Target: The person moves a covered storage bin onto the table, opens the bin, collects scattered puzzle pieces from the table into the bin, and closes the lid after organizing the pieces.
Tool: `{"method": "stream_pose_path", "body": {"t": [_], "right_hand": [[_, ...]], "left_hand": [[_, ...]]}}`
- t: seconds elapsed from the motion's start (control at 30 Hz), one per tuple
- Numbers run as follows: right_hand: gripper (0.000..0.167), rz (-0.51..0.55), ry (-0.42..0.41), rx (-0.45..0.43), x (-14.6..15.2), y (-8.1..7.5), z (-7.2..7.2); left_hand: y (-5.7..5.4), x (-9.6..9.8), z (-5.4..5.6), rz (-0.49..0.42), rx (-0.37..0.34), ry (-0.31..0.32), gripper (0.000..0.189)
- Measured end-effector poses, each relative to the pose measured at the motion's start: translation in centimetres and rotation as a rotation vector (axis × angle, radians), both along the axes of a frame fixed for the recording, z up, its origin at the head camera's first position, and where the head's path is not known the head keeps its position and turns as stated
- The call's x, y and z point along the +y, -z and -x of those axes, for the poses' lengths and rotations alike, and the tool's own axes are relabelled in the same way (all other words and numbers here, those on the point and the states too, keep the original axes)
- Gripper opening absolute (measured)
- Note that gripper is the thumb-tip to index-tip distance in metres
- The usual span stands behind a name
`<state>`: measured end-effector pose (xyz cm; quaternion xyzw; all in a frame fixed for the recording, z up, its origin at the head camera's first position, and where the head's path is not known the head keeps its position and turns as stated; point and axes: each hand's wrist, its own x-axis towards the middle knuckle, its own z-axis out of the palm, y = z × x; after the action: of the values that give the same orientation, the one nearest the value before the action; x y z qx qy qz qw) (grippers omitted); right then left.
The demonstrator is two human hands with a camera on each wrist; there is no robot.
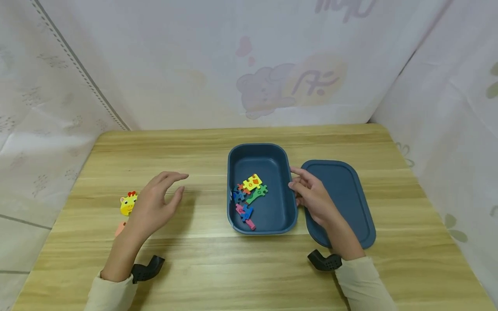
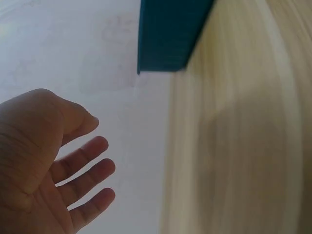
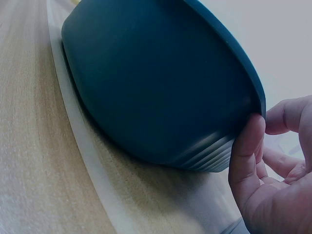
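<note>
Currently grasping, with the right grip (image 1: 313,198), the right-hand rim of the blue box (image 1: 278,207); pinching between thumb and fingers. Released at the left grip (image 1: 155,203): holding nothing, fingers gently bent, poised above the left half of the desk (image 1: 202,263). Box located about midway between left and right edges, toward the far edge; puzzle pieces (image 1: 253,182) inside, mostly against its left wall. Outside, toward the left edge: a yellow animal-head piece (image 1: 126,206) and a peach piece (image 1: 120,228), partly hidden by the left wrist. Judged as steadying the box: best done with a light pinch, pulling neither up nor sideways, to avoid tipping or sliding the contents. Least room toward the right edge, with the lid (image 1: 342,194) just beside the box and under the forearm. Ample room between left grip and box, also toward the far-left corner. Near edge out of view.
</note>
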<state>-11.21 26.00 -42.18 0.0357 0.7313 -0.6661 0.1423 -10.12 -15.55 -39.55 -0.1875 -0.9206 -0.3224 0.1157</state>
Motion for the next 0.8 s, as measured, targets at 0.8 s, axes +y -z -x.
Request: {"method": "stream_pose_path", "body": {"t": [0.8], "right_hand": [[0.058, -0.016, 0.014, -0.004, -0.3, 0.0, 0.0]], "left_hand": [[2.7, -4.5, -1.5, -0.008, 0.079, -0.135, 0.029]]}}
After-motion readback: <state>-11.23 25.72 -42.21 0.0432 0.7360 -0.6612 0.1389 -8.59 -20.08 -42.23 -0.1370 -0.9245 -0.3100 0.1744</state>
